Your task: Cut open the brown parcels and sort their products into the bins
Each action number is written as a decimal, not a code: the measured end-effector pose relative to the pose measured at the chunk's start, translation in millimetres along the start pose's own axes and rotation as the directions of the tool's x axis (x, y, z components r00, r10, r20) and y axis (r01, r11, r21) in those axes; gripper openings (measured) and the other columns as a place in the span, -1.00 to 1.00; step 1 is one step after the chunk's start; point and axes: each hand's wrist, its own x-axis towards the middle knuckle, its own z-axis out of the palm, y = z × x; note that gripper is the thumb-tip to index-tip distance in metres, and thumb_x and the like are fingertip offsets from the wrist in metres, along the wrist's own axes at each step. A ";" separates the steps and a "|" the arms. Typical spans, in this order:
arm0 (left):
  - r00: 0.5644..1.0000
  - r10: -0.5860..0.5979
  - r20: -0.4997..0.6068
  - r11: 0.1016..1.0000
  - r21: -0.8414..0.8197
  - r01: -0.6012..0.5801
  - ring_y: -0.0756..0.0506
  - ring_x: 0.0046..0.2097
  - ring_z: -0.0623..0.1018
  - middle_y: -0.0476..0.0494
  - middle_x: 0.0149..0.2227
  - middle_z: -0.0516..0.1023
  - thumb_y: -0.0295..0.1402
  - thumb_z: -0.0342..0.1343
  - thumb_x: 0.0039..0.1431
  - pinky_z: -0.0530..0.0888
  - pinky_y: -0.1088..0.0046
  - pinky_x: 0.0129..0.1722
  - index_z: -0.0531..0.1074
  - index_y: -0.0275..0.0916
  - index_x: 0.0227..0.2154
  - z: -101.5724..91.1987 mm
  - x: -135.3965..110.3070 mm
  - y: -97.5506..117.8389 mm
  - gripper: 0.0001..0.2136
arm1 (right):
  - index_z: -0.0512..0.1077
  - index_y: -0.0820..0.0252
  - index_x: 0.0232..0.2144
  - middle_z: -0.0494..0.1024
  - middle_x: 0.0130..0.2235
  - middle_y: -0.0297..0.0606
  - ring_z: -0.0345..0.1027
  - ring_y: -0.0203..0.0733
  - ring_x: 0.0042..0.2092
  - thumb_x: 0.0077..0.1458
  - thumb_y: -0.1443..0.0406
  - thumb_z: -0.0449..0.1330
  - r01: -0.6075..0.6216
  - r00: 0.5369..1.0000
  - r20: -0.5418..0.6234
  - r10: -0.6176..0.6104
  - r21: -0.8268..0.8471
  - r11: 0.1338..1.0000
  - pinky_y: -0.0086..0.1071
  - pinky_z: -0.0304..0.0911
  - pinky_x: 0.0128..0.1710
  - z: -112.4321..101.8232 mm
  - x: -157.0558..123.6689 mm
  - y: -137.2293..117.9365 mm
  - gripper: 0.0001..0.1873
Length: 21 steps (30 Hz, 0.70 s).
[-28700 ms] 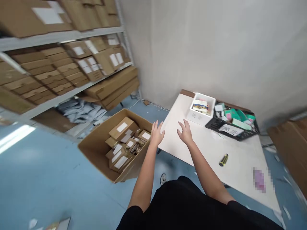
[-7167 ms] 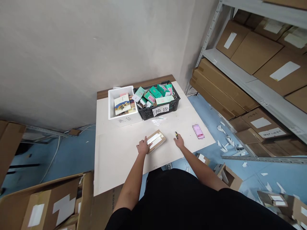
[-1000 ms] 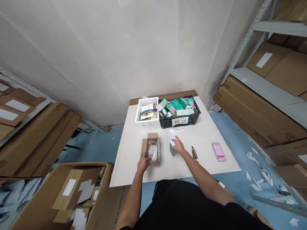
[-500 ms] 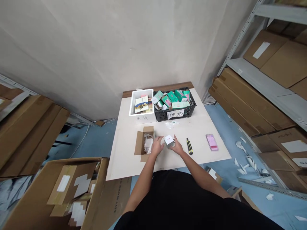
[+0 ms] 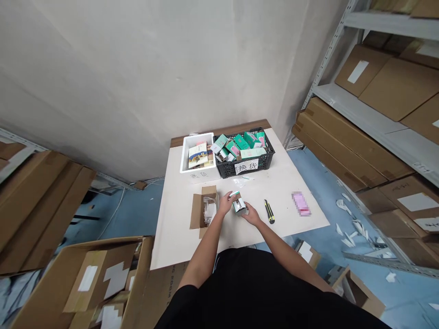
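Observation:
A small pale carton (image 5: 239,206) is held just over the table, its top end open and a greenish flap lifted. My left hand (image 5: 225,203) pinches the carton at that flap. Around its right lower side, the fingers of my right hand (image 5: 252,214) are closed. What lies inside the carton is too small to make out. Left of my hands stands an open cardboard box (image 5: 196,211) with white packing material in it. A black and yellow box cutter (image 5: 269,212) lies to the right of my right hand.
At the table's back are a white foam box (image 5: 200,176) holding books and a black basket (image 5: 264,161) full of green cartons. A pixelated pink item (image 5: 301,204) lies right. A large carton (image 5: 146,256) stands left; metal shelves (image 5: 356,107) rise on the right.
The small carton's top was closed and is now open, its flap raised. My left hand has come in from beside the carton to grip it. The view has shifted slightly.

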 end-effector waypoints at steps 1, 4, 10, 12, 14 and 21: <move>0.997 -0.055 -0.054 0.998 -0.024 0.054 -0.23 0.06 0.63 -0.35 0.14 0.62 -0.14 0.10 0.38 0.51 0.23 0.12 0.34 -0.27 0.35 1.0 1.9 -1.7 -0.44 | 0.39 0.06 0.26 0.59 0.14 -0.15 0.50 0.11 0.16 0.01 0.23 0.35 -0.004 1.000 -0.006 0.004 -0.005 1.000 -0.03 0.39 0.18 1.4 1.0 -0.8 -0.27; 0.979 -0.128 -0.160 0.989 0.054 0.138 -0.31 0.24 0.53 -0.45 0.33 0.42 -0.23 0.28 0.23 0.44 0.16 0.23 0.21 -0.27 0.43 7.4 1.2 -4.1 -0.26 | 0.45 0.11 0.16 0.53 0.18 -0.07 0.41 0.13 0.24 0.07 0.14 0.33 0.032 0.995 -0.089 -0.036 -0.044 0.999 -0.01 0.34 0.24 6.7 5.6 -4.6 -0.40; 0.980 -0.037 -0.194 0.991 0.117 0.060 -0.22 0.01 0.66 -0.36 0.31 0.48 -0.33 0.18 0.29 0.49 0.25 0.12 0.18 -0.16 0.46 23.5 -11.0 -7.4 -0.31 | 0.32 0.11 0.27 0.57 0.14 -0.07 0.54 0.05 0.08 0.08 0.20 0.29 0.046 0.984 -0.169 -0.064 -0.106 0.993 -0.12 0.43 0.13 18.4 20.7 -16.5 -0.31; 0.973 -0.094 -0.209 0.989 0.097 0.116 -0.21 -0.08 0.68 -0.31 0.05 0.67 -0.30 0.15 0.32 0.49 0.29 0.06 0.10 -0.21 0.49 24.6 -9.0 -9.4 -0.29 | 0.27 0.10 0.31 0.61 0.10 -0.09 0.57 0.03 0.06 0.14 0.23 0.23 0.036 0.986 -0.159 -0.056 -0.123 0.992 -0.15 0.43 0.12 19.1 23.6 -19.1 -0.32; 0.969 -0.162 -0.186 0.981 0.075 0.178 -0.23 -0.08 0.68 -0.24 -0.15 0.72 -0.26 0.09 0.36 0.48 0.30 0.02 0.16 -0.28 0.46 22.5 -4.0 -11.5 -0.35 | 0.24 0.09 0.34 0.63 0.08 -0.11 0.58 0.02 0.06 0.21 0.27 0.12 0.015 0.988 -0.153 -0.035 -0.131 0.991 -0.15 0.42 0.13 17.6 23.6 -19.4 -0.35; 0.974 -0.107 -0.200 0.989 0.078 0.125 -0.25 0.14 0.60 -0.29 0.09 0.62 -0.43 0.09 0.24 0.45 0.19 0.17 0.47 -0.19 0.22 17.8 4.7 -16.5 -0.52 | 0.37 -0.09 0.31 0.45 0.32 -0.22 0.24 0.00 0.41 0.27 0.22 -0.03 0.116 0.979 -0.150 -0.138 -0.146 0.982 -0.10 0.27 0.36 8.2 20.9 -10.2 -0.41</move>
